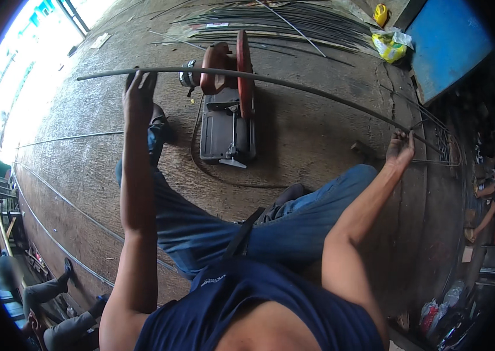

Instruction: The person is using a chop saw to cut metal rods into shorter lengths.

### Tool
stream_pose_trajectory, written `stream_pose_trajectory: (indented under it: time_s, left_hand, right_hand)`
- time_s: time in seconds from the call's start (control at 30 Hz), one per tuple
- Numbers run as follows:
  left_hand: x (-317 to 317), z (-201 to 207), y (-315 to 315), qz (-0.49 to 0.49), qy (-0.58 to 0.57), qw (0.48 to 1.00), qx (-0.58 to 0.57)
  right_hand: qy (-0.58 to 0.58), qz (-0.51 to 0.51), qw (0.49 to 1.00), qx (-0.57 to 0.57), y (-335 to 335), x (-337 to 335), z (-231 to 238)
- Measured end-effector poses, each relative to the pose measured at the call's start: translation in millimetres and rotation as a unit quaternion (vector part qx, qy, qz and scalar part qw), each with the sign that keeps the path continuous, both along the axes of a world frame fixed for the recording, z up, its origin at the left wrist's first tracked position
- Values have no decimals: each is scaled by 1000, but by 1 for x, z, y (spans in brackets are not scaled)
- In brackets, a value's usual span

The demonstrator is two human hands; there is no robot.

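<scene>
A long thin steel rod (294,88) stretches across the view, bending down to the right. My left hand (138,93) grips it near its left end, arm stretched forward. Far to the right, my right hand (400,147) is closed on the same rod near its lower end. Beneath the rod's middle stands a cut-off saw (227,99) with a red disc guard and a grey base, on the concrete floor. My legs in blue jeans (271,222) straddle the space below the saw.
A bundle of steel rods (271,26) lies at the far end of the floor, with a yellow bag (391,47) and a blue panel (449,41) beside it. Bent wire frames (443,140) sit at the right. Loose rods (54,193) cross the floor left. Another person's legs (54,304) show lower left.
</scene>
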State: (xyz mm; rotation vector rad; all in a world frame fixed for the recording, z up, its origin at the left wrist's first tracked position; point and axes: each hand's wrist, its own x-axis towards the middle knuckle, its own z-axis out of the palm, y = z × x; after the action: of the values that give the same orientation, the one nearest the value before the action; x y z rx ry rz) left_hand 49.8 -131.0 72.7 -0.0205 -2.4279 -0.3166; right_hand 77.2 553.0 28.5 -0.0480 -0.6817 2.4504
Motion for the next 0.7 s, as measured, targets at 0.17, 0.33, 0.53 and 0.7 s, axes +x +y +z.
stream_pose_trajectory:
  time_s: [0.17, 0.33, 0.53, 0.7]
  left_hand:
    - [25, 43, -13, 85, 116, 989, -41]
    - [17, 65, -25, 130, 190, 973, -26]
    - [-14, 39, -38, 25, 169, 984, -52]
    - [-18, 17, -43, 62, 110, 984, -128]
  right_hand:
    - [139, -22, 990, 25, -22, 52, 68]
    - [140, -43, 984, 106, -28, 70, 85]
    - [-87, -80, 991, 65, -37, 18, 41]
    - [-85, -38, 995, 20, -42, -8, 12]
